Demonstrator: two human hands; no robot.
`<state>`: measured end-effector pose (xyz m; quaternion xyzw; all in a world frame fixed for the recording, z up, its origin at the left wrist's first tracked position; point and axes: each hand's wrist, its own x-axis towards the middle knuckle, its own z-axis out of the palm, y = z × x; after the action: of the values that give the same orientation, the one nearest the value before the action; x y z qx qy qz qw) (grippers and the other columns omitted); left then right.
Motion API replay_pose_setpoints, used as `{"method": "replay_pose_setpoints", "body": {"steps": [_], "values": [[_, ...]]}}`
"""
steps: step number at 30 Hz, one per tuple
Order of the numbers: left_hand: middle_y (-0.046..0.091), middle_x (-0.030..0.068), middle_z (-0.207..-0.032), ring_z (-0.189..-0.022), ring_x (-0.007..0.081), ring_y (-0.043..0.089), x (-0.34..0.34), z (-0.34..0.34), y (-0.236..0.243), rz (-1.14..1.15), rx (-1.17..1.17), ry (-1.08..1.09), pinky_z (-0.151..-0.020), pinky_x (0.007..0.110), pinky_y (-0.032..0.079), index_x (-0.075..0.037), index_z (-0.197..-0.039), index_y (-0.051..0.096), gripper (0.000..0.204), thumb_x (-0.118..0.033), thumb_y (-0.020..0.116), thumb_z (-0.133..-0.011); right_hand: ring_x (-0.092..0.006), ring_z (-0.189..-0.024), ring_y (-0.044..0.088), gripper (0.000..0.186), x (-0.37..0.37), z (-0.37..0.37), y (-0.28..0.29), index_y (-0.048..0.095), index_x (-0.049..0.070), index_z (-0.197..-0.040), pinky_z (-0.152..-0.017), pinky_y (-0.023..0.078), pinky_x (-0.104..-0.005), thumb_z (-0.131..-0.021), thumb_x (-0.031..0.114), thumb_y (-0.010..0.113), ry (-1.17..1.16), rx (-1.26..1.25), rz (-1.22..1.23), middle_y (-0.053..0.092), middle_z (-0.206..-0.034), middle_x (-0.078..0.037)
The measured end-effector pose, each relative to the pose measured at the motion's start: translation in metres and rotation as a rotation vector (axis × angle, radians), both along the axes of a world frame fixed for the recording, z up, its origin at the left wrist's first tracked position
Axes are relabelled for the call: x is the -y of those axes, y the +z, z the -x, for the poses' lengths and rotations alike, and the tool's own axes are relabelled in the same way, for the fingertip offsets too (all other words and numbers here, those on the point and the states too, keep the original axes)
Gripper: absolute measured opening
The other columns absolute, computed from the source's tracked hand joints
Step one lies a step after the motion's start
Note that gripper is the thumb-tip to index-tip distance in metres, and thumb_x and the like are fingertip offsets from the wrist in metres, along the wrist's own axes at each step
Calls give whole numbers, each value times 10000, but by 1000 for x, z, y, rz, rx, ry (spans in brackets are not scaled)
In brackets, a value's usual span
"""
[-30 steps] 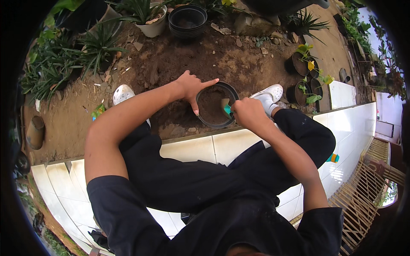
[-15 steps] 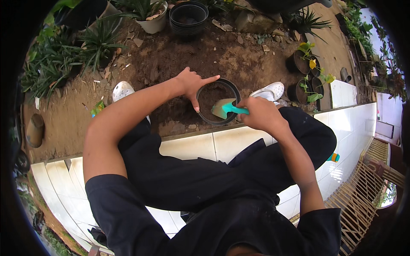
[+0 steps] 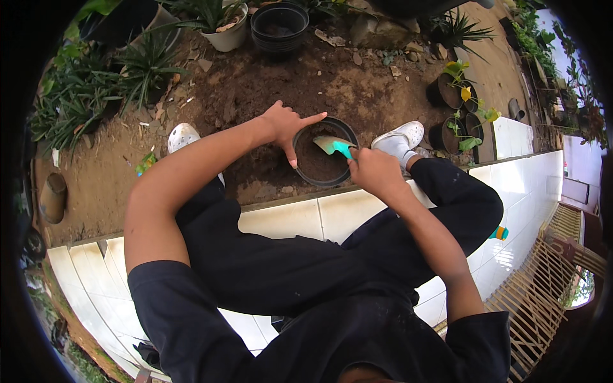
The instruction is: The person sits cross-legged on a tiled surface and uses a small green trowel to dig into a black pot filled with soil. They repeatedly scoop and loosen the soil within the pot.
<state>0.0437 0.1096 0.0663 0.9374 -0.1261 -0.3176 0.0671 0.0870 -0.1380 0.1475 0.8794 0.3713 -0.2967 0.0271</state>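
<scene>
A round black plant pot (image 3: 311, 179) with dark soil (image 3: 313, 159) in it stands on the ground between my feet. My left hand (image 3: 285, 127) steadies its left side, thumb and forefinger stretched apart along the rim, the other fingers curled. From the right, my right hand (image 3: 375, 171) grips the turquoise handle of a garden trowel (image 3: 332, 145). The trowel's blade lies inside the pot, over the soil near the far side, pointing left. How deep its tip sits in the soil I cannot tell.
Stacked black pots (image 3: 280, 32) and a white potted plant (image 3: 227, 38) stand at the back. Small potted seedlings (image 3: 447, 137) are to the right, spiky plants (image 3: 143, 70) to the left. A white tiled ledge (image 3: 281, 220) runs under my legs.
My right hand has moved slightly nearer and the trowel blade has swung toward the pot's far side. My left hand stays at the rim.
</scene>
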Motion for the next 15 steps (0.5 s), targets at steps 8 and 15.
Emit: {"method": "replay_pose_setpoints", "body": {"steps": [8,15], "values": [[739,115,-1095,-1098,319,677,-2,4,-4,23,38,4,-927,472,422,-333,-1645,-18,1536,-727,891,-472,-404,-874,714,388,-1,-8,20,720,108,-1255,-798,562,-492,-910,277,659,0,-73,-25,732,-915,-225],[737,117,-1122,-1099,323,678,-2,2,-3,14,51,-8,-929,463,423,-330,-1645,-20,1543,-719,897,-467,-368,-855,725,419,4,-6,-4,720,142,-1270,-785,569,-484,-860,218,683,117,-41,3,736,-890,-204]]}}
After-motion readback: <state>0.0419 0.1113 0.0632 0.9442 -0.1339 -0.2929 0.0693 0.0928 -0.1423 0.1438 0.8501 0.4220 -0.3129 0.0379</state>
